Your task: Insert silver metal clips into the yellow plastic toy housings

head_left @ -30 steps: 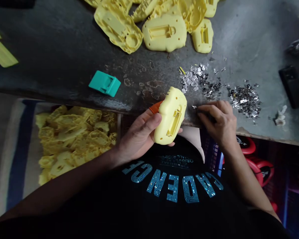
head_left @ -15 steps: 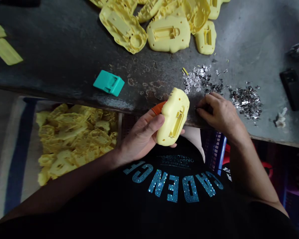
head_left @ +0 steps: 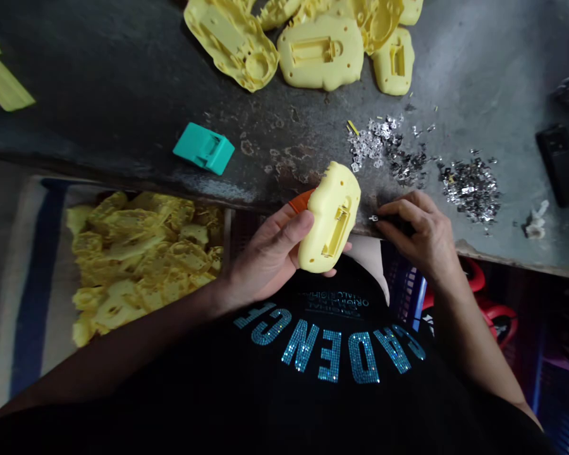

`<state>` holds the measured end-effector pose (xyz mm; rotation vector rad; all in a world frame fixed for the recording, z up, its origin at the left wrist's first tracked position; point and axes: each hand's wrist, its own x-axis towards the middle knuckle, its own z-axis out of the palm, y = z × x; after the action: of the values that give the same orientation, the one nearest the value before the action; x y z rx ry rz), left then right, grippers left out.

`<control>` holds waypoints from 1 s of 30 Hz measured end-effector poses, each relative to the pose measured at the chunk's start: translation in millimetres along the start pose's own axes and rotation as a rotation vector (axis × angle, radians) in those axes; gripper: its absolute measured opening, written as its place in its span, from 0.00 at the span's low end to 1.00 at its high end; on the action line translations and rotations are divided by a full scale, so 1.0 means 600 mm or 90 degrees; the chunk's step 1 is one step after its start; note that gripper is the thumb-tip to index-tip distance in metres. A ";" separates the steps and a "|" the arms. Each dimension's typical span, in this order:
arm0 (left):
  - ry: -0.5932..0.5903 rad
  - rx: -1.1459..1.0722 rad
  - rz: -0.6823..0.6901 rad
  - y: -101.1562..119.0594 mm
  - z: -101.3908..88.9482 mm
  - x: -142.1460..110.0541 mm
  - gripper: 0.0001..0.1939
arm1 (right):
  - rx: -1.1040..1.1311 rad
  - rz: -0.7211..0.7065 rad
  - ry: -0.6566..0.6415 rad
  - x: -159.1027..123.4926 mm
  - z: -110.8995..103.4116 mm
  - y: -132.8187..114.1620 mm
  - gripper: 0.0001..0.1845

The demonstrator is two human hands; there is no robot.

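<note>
far left strips: at 10 o'clock i see two pale green plastic strips (head_left: 2, 82) on the dark grey workbench (head_left: 123, 82), one only partly in frame.

tray pile: at 8 o'clock, a tray (head_left: 226, 237) holds a heap of yellow moulded shells (head_left: 142, 265), well over a dozen, too overlapped for me to count.

teal piece: one teal plastic part (head_left: 203, 148) lies at 10 o'clock.

left hand (head_left: 270, 249): fingers wrap behind and the thumb presses the front, gripping the piece below, with an orange piece (head_left: 299, 202) showing behind it.

main piece: one yellow plastic housing (head_left: 329, 218), at the centre, just off the bench edge. i judge it light, stiff and smooth, so i would hold its rounded sides and keep clear of its recess.

bench pile: at 12 o'clock, at least six more yellow shells (head_left: 320, 54), cut off by the frame.

right hand (head_left: 420, 237): thumb and fingers press together, pinching one tiny silver metal part (head_left: 373, 218) at 3 o'clock.

metal heaps: two heaps of silver metal bits (head_left: 469, 189), at 2 to 3 o'clock, uncountable.

far right: one white scrap (head_left: 535, 220) and one black object (head_left: 562, 164).
</note>
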<state>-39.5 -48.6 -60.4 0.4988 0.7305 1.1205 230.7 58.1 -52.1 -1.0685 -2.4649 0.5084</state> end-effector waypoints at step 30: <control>-0.131 -0.104 -0.166 -0.009 0.023 -0.004 0.37 | 0.191 -0.053 -0.107 0.060 -0.072 -0.103 0.05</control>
<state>-26.7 -52.8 -54.1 0.3617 0.5040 0.8613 192.8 52.6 22.1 -0.8292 -2.4573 0.9404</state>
